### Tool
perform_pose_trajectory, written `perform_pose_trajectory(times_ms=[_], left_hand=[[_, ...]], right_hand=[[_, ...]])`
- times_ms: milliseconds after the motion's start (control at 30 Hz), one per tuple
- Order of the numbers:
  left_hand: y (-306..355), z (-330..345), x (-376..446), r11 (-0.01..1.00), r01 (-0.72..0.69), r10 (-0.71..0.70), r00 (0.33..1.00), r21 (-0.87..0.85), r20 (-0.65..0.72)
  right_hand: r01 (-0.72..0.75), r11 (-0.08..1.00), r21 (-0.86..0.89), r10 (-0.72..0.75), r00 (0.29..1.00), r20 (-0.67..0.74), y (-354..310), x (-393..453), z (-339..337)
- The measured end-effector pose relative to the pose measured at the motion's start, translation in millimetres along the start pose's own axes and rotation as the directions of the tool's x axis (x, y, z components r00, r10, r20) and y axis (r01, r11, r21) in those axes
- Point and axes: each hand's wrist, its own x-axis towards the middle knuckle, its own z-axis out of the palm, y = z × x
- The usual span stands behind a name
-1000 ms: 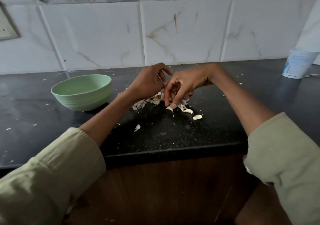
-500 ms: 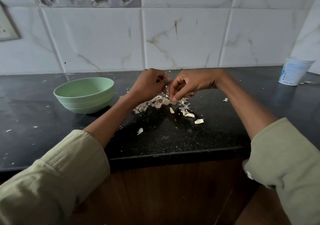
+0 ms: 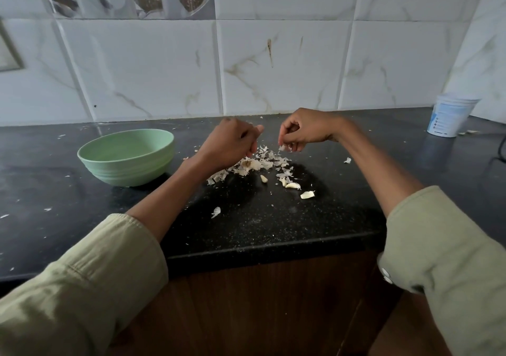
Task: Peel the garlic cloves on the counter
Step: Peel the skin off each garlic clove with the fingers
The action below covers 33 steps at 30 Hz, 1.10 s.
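— Cloves [image 3: 292,185] first: where, and lying how?

— On the black counter [image 3: 260,227], near the middle, just in front of the pile of peels [image 3: 260,161]. Four loose pale cloves counted. Nearest the peels, a small one at [image 3: 263,178], long axis roughly front to back. Then two side by side, one of them lying left to right with its tip toward the right. Last one [image 3: 307,194], nearest the front edge, also lying across, tilted slightly.

— And the hands?

— Left hand [image 3: 232,143] curled into a loose fist over the left side of the pile; something pale just showing at the fingertips, too small to name. Right hand [image 3: 304,131] curled too, thumb and fingers pinching a scrap of white peel [image 3: 282,147] just above the pile. Apart from each other, not touching.

— Other counts?

— One green bowl [image 3: 127,157], left of the pile, upright, well apart from the cloves. One white cup [image 3: 449,117], far right by the tiled wall [image 3: 273,68]. Stray flake [image 3: 215,212] alone toward the front.

— Room to move?

— Bare dark counter between cloves and front edge, and more to the right, up to the cup.
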Motion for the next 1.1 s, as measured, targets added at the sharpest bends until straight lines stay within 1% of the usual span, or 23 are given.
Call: perform_pose_trajectory(times_ms=[100,267,433,500,567,633,700,833,1000,1100], left_hand=[[0.7,0.2,-1.0,1.000,-0.003,0.003,1.000,-0.019,-0.012],[1.2,2.0,0.2,1.000,0.000,0.000,1.000,-0.025,-0.021],[1.4,1.9,0.5,1.000,-0.010,0.009,0.999,-0.019,-0.038],[1.3,3.3,1.9,0.999,-0.005,0.004,0.999,-0.035,-0.046],[3.6,4.3,2.7,0.991,0.017,-0.022,0.999,-0.131,-0.040],[5.3,4.6,2.9,0.972,0.042,-0.049,0.998,-0.229,-0.025],[6.4,3.6,2.3,0.964,0.055,-0.066,0.997,-0.260,-0.034],[8.4,0.4,2.0,0.960,0.074,-0.105,0.989,-0.271,-0.102],[11.1,-3.3,1.3,0.949,0.040,-0.104,0.976,-0.314,-0.191],[11.6,-4.1,1.3,0.941,0.031,-0.106,0.973,-0.337,-0.205]], right_hand=[[-0.010,1.000,-0.005,0.010,1.000,0.004,2.7,0.4,-2.1],[-0.024,0.998,-0.054,0.027,0.998,0.054,4.9,2.3,-0.6],[-0.019,0.999,-0.049,0.019,1.000,-0.005,5.8,8.1,0.0],[0.013,0.998,0.057,-0.010,0.999,-0.042,3.1,5.6,-1.0],[0.080,0.971,0.227,-0.066,0.995,-0.068,-3.1,1.8,-2.9],[0.137,0.931,0.338,-0.120,0.990,-0.070,-8.7,-0.4,-4.5],[0.161,0.914,0.371,-0.147,0.987,-0.067,-11.4,-1.4,-4.3],[0.190,0.904,0.384,-0.182,0.982,-0.059,-13.7,-2.8,-4.0],[0.236,0.877,0.419,-0.218,0.972,-0.091,-17.2,-3.0,-5.1],[0.242,0.871,0.427,-0.218,0.970,-0.104,-19.0,-3.1,-4.0]])
